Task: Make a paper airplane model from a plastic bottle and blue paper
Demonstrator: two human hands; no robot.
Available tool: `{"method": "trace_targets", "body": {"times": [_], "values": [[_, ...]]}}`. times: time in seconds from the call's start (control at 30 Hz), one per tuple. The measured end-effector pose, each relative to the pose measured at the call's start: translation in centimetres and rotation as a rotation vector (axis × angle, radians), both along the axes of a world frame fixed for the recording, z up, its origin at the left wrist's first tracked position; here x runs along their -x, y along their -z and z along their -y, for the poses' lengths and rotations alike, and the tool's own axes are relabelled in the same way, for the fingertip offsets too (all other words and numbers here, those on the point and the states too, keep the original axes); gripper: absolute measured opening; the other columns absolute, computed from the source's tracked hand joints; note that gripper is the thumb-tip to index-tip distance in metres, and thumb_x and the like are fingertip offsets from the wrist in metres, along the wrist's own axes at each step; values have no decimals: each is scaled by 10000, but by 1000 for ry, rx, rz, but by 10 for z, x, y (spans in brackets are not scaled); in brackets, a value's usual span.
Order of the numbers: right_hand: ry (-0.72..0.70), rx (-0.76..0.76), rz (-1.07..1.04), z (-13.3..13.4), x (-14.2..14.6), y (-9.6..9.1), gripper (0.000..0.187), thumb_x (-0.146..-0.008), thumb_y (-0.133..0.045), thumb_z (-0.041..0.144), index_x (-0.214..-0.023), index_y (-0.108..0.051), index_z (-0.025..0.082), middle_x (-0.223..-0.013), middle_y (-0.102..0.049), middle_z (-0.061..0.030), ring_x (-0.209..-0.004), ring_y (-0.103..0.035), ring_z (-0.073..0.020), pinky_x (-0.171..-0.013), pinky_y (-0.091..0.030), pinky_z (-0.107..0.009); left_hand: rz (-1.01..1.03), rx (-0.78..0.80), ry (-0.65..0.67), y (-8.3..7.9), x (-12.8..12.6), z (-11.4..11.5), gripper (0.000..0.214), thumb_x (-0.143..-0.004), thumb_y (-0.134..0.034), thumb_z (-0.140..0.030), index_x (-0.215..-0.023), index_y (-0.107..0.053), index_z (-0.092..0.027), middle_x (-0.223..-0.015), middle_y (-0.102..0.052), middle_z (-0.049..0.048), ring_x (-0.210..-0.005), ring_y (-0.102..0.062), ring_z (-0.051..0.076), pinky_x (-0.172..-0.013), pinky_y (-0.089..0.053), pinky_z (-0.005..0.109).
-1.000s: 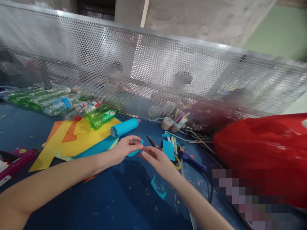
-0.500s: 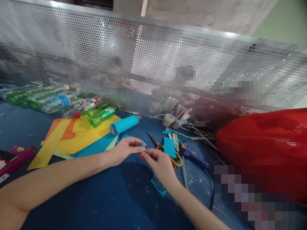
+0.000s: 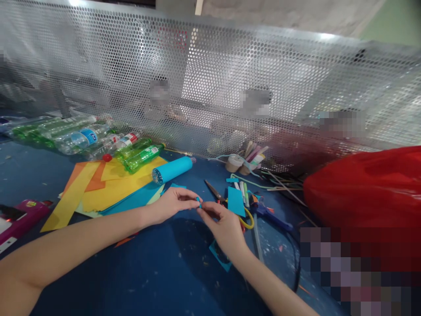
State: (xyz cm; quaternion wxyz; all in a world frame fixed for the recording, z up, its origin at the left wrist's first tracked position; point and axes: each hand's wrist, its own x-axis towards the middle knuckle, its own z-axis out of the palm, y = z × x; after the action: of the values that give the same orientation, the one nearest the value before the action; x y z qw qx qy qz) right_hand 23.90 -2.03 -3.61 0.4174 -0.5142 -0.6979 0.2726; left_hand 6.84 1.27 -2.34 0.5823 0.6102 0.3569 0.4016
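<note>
Pinched in the fingertips of the left hand (image 3: 173, 205) and right hand (image 3: 226, 226), that small blue strip (image 3: 199, 202) sits above the table (image 3: 131, 276), presumably too slight for a fuller hold.

Both arms are bare and reach forward, converging. The left arm (image 3: 88, 237) bends at the elbow near the lower left corner, its forearm slanting inward to a nearly straight wrist. The left hand (image 3: 174, 202) has its index finger arched above the thumb, tips pinched. The right arm (image 3: 268, 276) slants in from the bottom edge; the right hand (image 3: 225, 224) curls, thumb and index pinched, fingertips just beside the left's.
</note>
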Motion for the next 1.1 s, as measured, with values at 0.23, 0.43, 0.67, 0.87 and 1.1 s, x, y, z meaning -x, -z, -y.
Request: {"method": "trace_targets", "body": {"times": [0.23,0.43,0.67,0.87,1.1], "values": [[19,-26,35,1,0,1,163,-795,-582,349,-784,-655,204,-742,-696,-26,-679,-641,-189,-655,-504,-291,53,-54,37,3,1,-2,202,-709,-684,-256,-886,-637,-172,-851,-638,31,-788,-580,145,-763,-457,278],[-9,-30,85,1,-2,1,179,-826,-549,347,-799,-656,207,-776,-693,-23,-696,-628,-183,-656,-487,-276,-15,-115,42,-1,2,-1,106,-740,-650,-262,-793,-636,-172,-767,-608,8,-739,-564,132,-743,-450,268],[-21,-45,85,1,-3,2,160,-830,-546,324,-838,-660,212,-833,-702,-25,-750,-642,-192,-701,-491,-290,-27,-138,49,-2,3,-1,92,-745,-641,-249,-794,-648,-171,-775,-613,4,-744,-564,125,-742,-440,258],[-16,-65,55,0,-3,4,129,-823,-559,314,-859,-623,207,-805,-688,-27,-745,-642,-187,-710,-496,-290,-21,-126,69,-1,4,-1,89,-751,-636,-241,-806,-649,-172,-767,-615,2,-736,-564,124,-740,-438,259],[-4,-91,83,-1,-4,4,135,-836,-539,307,-870,-623,207,-815,-675,-26,-720,-626,-177,-679,-486,-276,-23,-110,78,-1,3,-3,98,-739,-647,-220,-808,-627,-154,-781,-609,13,-758,-570,130,-757,-445,275]]}}
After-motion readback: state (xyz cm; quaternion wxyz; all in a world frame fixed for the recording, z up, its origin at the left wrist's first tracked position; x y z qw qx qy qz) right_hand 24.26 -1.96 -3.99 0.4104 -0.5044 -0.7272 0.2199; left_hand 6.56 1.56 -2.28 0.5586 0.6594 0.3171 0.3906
